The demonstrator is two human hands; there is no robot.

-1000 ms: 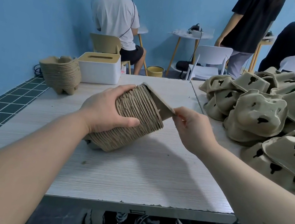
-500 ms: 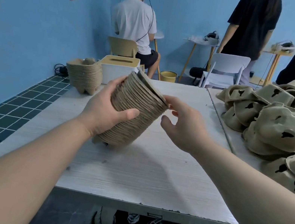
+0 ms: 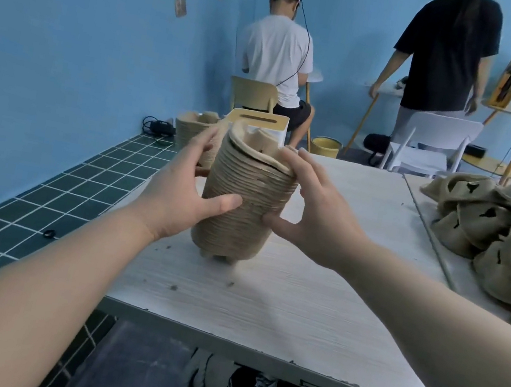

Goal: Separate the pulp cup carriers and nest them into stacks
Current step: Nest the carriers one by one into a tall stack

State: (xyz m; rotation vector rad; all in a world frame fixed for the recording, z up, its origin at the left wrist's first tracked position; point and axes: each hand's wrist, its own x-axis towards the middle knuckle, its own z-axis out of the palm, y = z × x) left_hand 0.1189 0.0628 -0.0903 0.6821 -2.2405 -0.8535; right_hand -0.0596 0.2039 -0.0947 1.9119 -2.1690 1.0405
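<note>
A tall nested stack of tan pulp cup carriers (image 3: pixel 246 198) stands nearly upright on the white table (image 3: pixel 312 305). My left hand (image 3: pixel 183 187) grips its left side, thumb across the front. My right hand (image 3: pixel 316 210) holds the right side, fingers curled over the top rim and thumb low on the stack. A second, shorter stack (image 3: pixel 190 129) sits at the far left corner of the table, partly hidden behind my left hand. A loose heap of unsorted carriers (image 3: pixel 497 229) lies on the right.
A white box with a tan slotted lid (image 3: pixel 259 122) stands behind the held stack. Beyond the table are people, a tan chair (image 3: pixel 254 94), a white chair (image 3: pixel 434 139), a yellow bucket (image 3: pixel 325 146) and round side tables. Dark tiled floor (image 3: pixel 42 196) runs along the left.
The stack went from lying tilted to standing upright on the table. My right hand moved from its top carrier's edge to grip the right side. The view swung left.
</note>
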